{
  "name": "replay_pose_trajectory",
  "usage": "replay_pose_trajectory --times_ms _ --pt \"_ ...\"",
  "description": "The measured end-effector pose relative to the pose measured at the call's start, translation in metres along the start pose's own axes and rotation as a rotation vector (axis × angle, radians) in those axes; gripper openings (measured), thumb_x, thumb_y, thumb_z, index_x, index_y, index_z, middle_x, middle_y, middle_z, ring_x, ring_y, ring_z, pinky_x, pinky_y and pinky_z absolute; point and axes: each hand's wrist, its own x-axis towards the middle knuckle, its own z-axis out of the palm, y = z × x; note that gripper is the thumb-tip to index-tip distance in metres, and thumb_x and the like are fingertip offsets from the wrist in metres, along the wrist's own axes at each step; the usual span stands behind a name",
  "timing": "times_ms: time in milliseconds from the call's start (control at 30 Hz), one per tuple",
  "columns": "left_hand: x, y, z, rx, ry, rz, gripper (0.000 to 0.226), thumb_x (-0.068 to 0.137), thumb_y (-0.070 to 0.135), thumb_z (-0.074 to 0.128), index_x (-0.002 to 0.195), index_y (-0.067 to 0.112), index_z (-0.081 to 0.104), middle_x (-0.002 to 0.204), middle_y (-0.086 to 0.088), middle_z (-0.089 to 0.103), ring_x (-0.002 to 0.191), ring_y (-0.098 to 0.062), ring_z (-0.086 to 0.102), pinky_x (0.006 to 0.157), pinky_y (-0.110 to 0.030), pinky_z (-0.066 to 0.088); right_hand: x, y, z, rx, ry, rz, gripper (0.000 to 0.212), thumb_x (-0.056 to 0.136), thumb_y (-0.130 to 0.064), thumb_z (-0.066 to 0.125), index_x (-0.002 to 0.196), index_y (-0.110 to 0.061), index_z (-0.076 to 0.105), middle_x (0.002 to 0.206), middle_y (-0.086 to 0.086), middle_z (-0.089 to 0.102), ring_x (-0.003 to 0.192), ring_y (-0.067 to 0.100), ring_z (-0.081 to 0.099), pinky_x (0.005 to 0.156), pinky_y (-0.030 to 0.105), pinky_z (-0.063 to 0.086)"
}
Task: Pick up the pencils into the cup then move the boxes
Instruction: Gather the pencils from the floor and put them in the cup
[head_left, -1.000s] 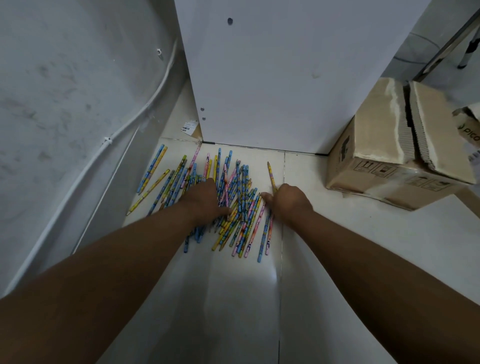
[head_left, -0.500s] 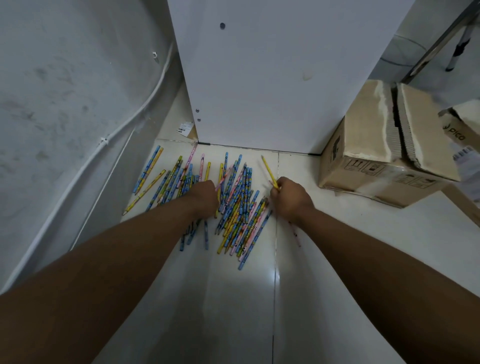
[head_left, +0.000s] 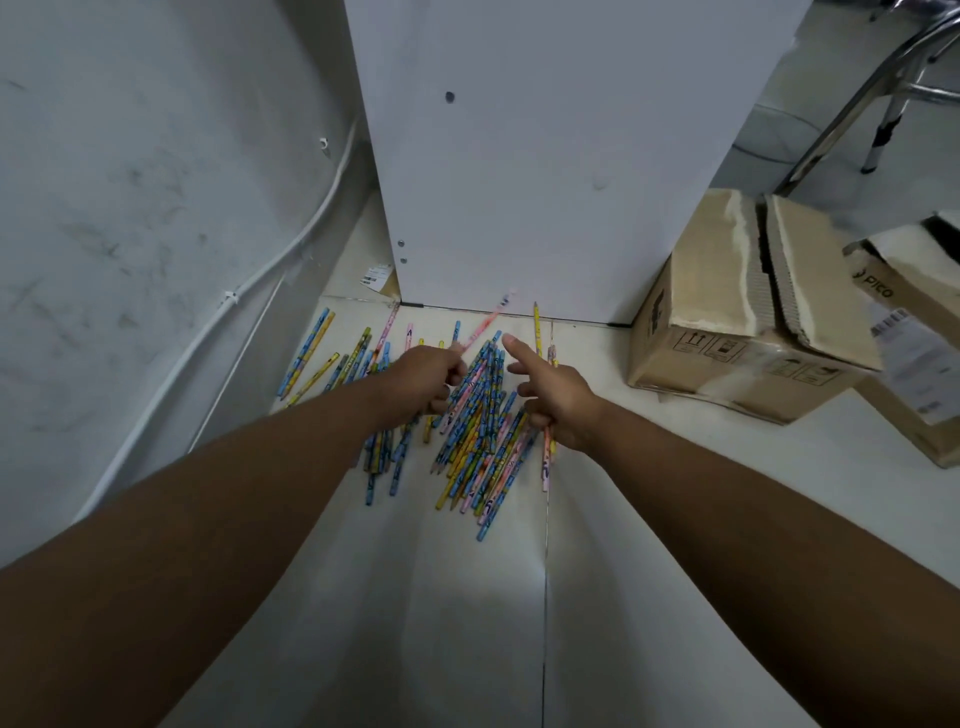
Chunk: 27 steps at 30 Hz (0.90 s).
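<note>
While your left grip (head_left: 426, 375) pinches a pink pencil (head_left: 485, 323) and your right grip (head_left: 551, 397) clamps pencils (head_left: 546, 460), stretching that forefinger could loosen them; they'd scatter.

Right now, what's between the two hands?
In the head view, the heap of pencils fills the gap between the left hand, holding a pink pencil, and the right hand, gripping a yellow pencil.
</note>
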Motion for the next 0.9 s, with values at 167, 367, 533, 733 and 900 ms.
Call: replay_pose_trajectory --times_ms 167,367,533,733,900 --pt "-0.016 0.0 0.017 0.062 -0.271 0.01 0.033 0.111 0.025 0.045 0.102 0.003 0.068 0.075 -0.001 0.056 0.052 -0.01 0.035 0.053 -0.027 0.033 -0.012 -0.016 0.013 0.163 -0.09 -0.047 0.04 0.103 -0.046 0.066 0.101 -0.006 0.071 0.088 0.008 0.071 0.044 0.014 0.043 0.037 0.024 0.031" --pt "-0.025 0.014 0.019 0.019 -0.299 -0.024 0.036 0.111 0.03 0.042 0.102 0.006 0.067 0.067 0.001 0.05 0.051 -0.012 0.029 0.049 -0.026 0.029 -0.022 -0.021 0.018 0.089 -0.072 -0.062 0.043 0.111 -0.038 0.054 0.078 -0.01 0.053 0.053 0.006 0.051 0.043 0.017 0.04 0.042 0.025 0.029" --pt "-0.033 0.017 0.012 0.136 -0.434 -0.07 0.032 0.113 0.03 0.036 0.094 0.014 0.056 0.067 0.003 0.042 0.055 -0.011 0.024 0.056 -0.028 0.023 -0.025 -0.026 0.019 0.196 0.009 -0.071 0.045 0.109 -0.043 0.058 0.083 -0.006 0.054 0.061 0.01 0.056 0.049 0.023 0.045 0.05 0.034 0.038" --pt "-0.038 0.02 0.009 0.143 -0.558 -0.058 0.026 0.113 0.026 0.037 0.103 0.013 0.057 0.071 0.005 0.052 0.057 -0.009 0.036 0.058 -0.025 0.032 -0.026 -0.037 0.022 0.315 0.128 -0.113 0.055 0.11 -0.05 0.051 0.076 -0.006 0.052 0.05 0.006 0.055 0.061 0.027 0.061 0.07 0.042 0.053" --pt "-0.037 0.022 0.004 0.234 -0.529 -0.145 0.069 0.102 0.071 0.034 0.106 0.01 0.067 0.08 -0.002 0.062 0.057 -0.011 0.03 0.051 -0.023 0.031 -0.027 -0.052 0.017 0.442 0.128 -0.17 0.043 0.111 -0.044 0.053 0.08 -0.018 0.039 0.052 0.001 0.028 0.039 0.013 0.032 0.041 0.025 0.031"
